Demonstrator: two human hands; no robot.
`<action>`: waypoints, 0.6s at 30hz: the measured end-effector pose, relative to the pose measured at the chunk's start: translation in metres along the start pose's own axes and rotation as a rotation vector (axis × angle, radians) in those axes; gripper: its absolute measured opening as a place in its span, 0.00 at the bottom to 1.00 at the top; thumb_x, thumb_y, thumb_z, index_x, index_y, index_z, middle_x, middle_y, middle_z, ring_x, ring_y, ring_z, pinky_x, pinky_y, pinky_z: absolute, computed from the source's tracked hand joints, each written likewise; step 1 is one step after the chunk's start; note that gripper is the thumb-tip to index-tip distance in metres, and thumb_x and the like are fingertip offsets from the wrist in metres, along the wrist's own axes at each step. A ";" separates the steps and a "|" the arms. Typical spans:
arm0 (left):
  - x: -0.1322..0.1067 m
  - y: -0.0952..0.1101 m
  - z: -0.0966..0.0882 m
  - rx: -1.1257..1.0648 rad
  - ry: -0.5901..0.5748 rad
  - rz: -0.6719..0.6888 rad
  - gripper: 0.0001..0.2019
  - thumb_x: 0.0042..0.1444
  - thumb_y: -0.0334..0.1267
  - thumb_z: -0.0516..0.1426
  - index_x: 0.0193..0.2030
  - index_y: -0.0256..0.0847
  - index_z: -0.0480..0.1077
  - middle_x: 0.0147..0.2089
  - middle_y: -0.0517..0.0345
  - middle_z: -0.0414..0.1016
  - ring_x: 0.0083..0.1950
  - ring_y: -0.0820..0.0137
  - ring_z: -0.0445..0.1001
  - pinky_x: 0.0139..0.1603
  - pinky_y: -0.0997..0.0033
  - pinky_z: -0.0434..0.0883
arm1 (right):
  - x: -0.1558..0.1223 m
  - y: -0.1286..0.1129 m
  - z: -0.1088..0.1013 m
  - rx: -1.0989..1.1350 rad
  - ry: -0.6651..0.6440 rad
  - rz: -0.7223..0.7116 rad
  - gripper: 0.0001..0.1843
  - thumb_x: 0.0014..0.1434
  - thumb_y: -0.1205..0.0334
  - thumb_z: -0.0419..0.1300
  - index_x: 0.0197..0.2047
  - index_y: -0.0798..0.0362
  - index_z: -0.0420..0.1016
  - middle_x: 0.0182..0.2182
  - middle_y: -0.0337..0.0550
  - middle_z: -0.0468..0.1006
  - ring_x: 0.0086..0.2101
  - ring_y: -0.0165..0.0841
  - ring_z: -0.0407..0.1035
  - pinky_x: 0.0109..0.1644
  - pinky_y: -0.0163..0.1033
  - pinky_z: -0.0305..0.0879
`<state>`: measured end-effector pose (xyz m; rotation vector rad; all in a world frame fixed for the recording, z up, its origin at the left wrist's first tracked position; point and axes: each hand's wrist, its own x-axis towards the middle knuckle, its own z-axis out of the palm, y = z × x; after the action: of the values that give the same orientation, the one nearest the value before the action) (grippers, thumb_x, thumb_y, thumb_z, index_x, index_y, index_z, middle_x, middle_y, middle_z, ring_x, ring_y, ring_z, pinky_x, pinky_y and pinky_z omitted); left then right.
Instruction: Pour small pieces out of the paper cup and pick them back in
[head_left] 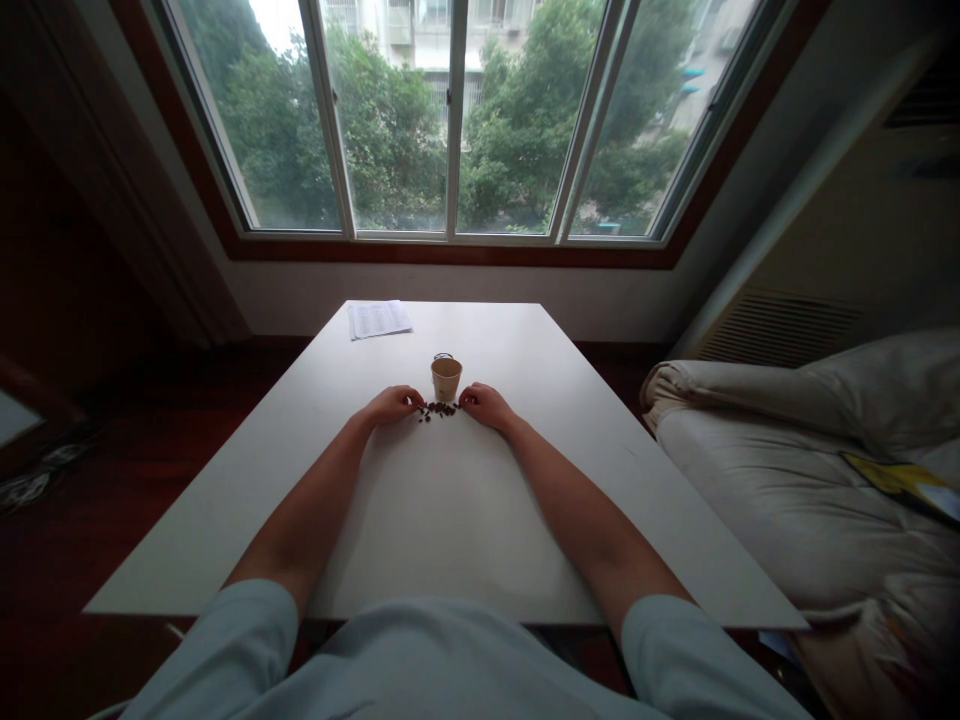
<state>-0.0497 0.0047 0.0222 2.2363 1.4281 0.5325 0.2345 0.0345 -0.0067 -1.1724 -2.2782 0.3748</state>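
On one table (pixel 450 530), one cup (pixel 446 382), many dark pieces (pixel 441 409) between two hands (pixel 396 404) (pixel 486 405)

No lettering or number can be read. The printed sheets (pixel 381 320) beyond and to the left of the brown cup (pixel 446 382) carry rows of text too small and faint to make out, and the cup itself bears a tiny dark mark, equally illegible, low on the side that faces the wearer.
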 end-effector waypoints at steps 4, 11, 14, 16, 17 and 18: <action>-0.002 0.001 -0.003 -0.015 -0.035 0.008 0.17 0.50 0.39 0.55 0.45 0.43 0.80 0.44 0.56 0.79 0.40 0.68 0.72 0.44 0.72 0.70 | 0.000 0.001 0.000 0.001 0.002 0.002 0.09 0.56 0.68 0.60 0.37 0.50 0.81 0.34 0.39 0.74 0.34 0.29 0.66 0.39 0.32 0.61; -0.001 0.001 -0.007 0.010 -0.139 0.051 0.20 0.47 0.45 0.61 0.49 0.45 0.78 0.45 0.55 0.75 0.40 0.68 0.71 0.39 0.73 0.67 | 0.000 0.001 0.001 0.008 0.020 -0.025 0.08 0.57 0.69 0.60 0.37 0.51 0.81 0.33 0.39 0.73 0.33 0.29 0.65 0.38 0.32 0.60; 0.000 0.001 -0.006 0.022 -0.145 0.061 0.20 0.47 0.45 0.62 0.49 0.45 0.78 0.45 0.55 0.74 0.40 0.67 0.71 0.39 0.72 0.68 | 0.000 0.000 0.001 0.004 0.013 -0.007 0.09 0.57 0.68 0.60 0.37 0.50 0.81 0.33 0.39 0.74 0.33 0.29 0.65 0.39 0.32 0.60; 0.000 0.002 -0.004 0.032 -0.126 0.055 0.19 0.48 0.44 0.61 0.48 0.45 0.78 0.44 0.56 0.74 0.39 0.68 0.71 0.40 0.72 0.68 | 0.000 0.000 0.000 0.001 0.009 0.001 0.08 0.57 0.68 0.60 0.37 0.50 0.81 0.33 0.39 0.74 0.33 0.29 0.65 0.39 0.32 0.60; 0.000 0.002 -0.003 0.037 -0.109 0.052 0.18 0.48 0.43 0.61 0.47 0.45 0.78 0.44 0.56 0.74 0.39 0.68 0.71 0.40 0.72 0.68 | 0.000 0.000 0.000 -0.001 0.009 0.004 0.08 0.56 0.69 0.60 0.37 0.50 0.81 0.33 0.39 0.74 0.33 0.29 0.66 0.39 0.32 0.60; 0.000 0.003 -0.002 0.042 -0.090 0.052 0.17 0.49 0.42 0.60 0.46 0.45 0.78 0.43 0.56 0.74 0.39 0.68 0.71 0.40 0.72 0.68 | 0.000 0.000 0.000 -0.001 0.010 0.004 0.08 0.56 0.69 0.61 0.37 0.50 0.81 0.33 0.39 0.74 0.33 0.29 0.66 0.39 0.32 0.60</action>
<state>-0.0487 0.0043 0.0255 2.3055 1.3517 0.4165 0.2341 0.0347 -0.0070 -1.1768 -2.2680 0.3683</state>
